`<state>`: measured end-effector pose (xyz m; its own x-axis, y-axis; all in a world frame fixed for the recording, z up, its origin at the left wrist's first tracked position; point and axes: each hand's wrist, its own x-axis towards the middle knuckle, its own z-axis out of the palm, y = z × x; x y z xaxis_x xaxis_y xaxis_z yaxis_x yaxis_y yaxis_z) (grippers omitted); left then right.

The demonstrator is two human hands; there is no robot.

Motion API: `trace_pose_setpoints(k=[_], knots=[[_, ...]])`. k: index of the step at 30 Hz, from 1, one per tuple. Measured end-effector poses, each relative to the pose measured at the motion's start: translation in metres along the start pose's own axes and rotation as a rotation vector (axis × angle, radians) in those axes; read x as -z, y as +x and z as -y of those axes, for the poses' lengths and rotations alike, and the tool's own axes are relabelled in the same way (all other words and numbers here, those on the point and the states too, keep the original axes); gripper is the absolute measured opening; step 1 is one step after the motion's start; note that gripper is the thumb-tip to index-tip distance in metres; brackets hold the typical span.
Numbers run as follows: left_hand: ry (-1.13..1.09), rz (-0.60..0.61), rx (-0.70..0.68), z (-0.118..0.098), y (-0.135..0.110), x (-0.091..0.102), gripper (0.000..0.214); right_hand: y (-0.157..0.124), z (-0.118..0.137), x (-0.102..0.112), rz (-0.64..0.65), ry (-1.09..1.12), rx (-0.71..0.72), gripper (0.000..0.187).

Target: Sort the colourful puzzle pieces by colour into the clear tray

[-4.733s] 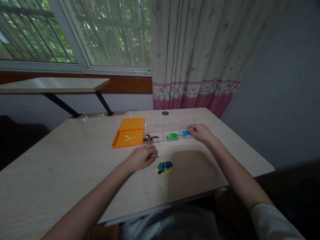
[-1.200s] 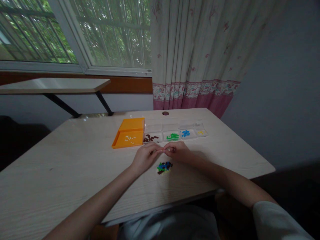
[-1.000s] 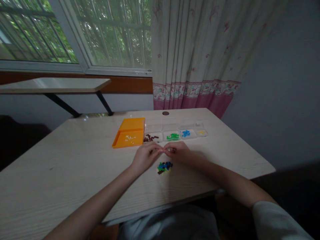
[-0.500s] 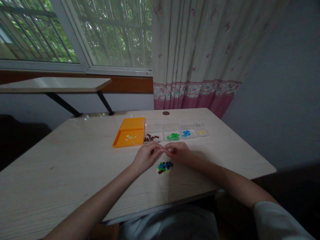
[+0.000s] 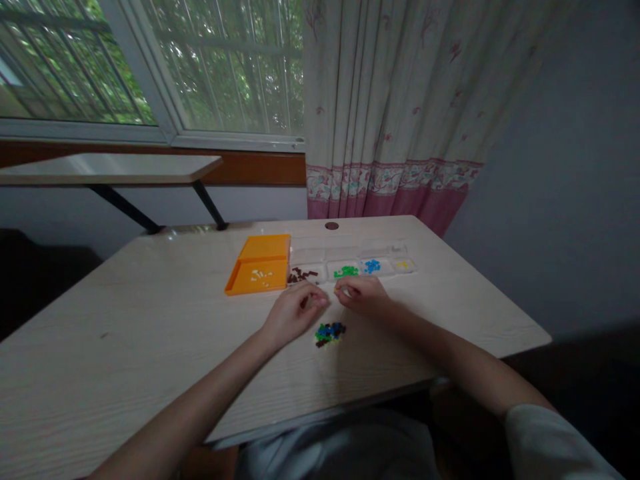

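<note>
My left hand [image 5: 296, 311] is held above the table with thumb and fingertips pinched together; whether something small is between them I cannot make out. Just to its right, a narrow gap away, my right hand [image 5: 366, 295] pinches a tiny yellow piece [image 5: 335, 291] at its fingertips. Below both hands lies a small heap of mixed pieces [image 5: 330, 334] in green, blue, dark brown and pale yellow. Behind the hands, clear boxes hold brown pieces [image 5: 303, 275], green pieces [image 5: 346, 271], blue pieces [image 5: 372, 266] and yellow pieces [image 5: 403, 265].
An orange open box [image 5: 265, 249] with white pieces [image 5: 261, 275] stands left of the clear boxes. A raised shelf [image 5: 115, 170] on black legs is at the back left. A round dark hole [image 5: 332, 226] sits near the table's [image 5: 165, 347] back edge, before the curtain [image 5: 380, 120].
My fingertips, which were touching, have come apart. The right hand has moved slightly up and right, and a yellow piece now shows at its fingertips. The left hand has barely moved.
</note>
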<state>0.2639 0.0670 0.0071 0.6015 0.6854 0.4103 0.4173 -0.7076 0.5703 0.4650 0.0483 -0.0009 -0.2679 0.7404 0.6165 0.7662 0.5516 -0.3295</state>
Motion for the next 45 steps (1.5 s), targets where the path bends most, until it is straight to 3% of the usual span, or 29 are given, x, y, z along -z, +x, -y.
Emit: trace_pose_setpoints(k=[6, 11, 16, 24, 31, 34, 37, 41, 45], knots=[[0.158, 0.206, -0.162, -0.018, -0.012, -0.014, 0.031, 0.006, -0.015, 0.021, -0.125, -0.043, -0.087, 0.016], [0.229, 0.277, -0.269, -0.024, -0.014, -0.029, 0.022, 0.008, -0.016, 0.029, -0.235, -0.050, -0.056, 0.015], [0.230, 0.262, -0.319, -0.018, -0.009, -0.032, 0.018, 0.007, -0.016, 0.026, -0.248, -0.051, -0.019, 0.013], [0.234, 0.239, -0.279, -0.009, -0.004, -0.032, 0.017, 0.006, -0.012, 0.025, -0.306, -0.050, 0.057, 0.013], [0.203, 0.242, -0.303, -0.008, -0.002, -0.020, 0.020, 0.006, -0.015, 0.024, -0.335, -0.090, 0.129, 0.015], [0.219, 0.228, -0.274, 0.001, 0.001, -0.007, 0.022, 0.008, -0.017, 0.031, -0.278, -0.134, 0.163, 0.018], [0.261, 0.206, -0.235, 0.012, 0.003, 0.007, 0.024, 0.012, -0.030, 0.049, -0.093, -0.185, 0.120, 0.021], [0.324, 0.260, -0.223, 0.020, 0.003, 0.018, 0.028, 0.013, -0.071, 0.082, 0.214, -0.273, -0.157, 0.021], [0.365, 0.266, -0.235, 0.020, 0.002, 0.019, 0.030, 0.006, -0.117, 0.102, 0.368, -0.379, -0.436, 0.018]])
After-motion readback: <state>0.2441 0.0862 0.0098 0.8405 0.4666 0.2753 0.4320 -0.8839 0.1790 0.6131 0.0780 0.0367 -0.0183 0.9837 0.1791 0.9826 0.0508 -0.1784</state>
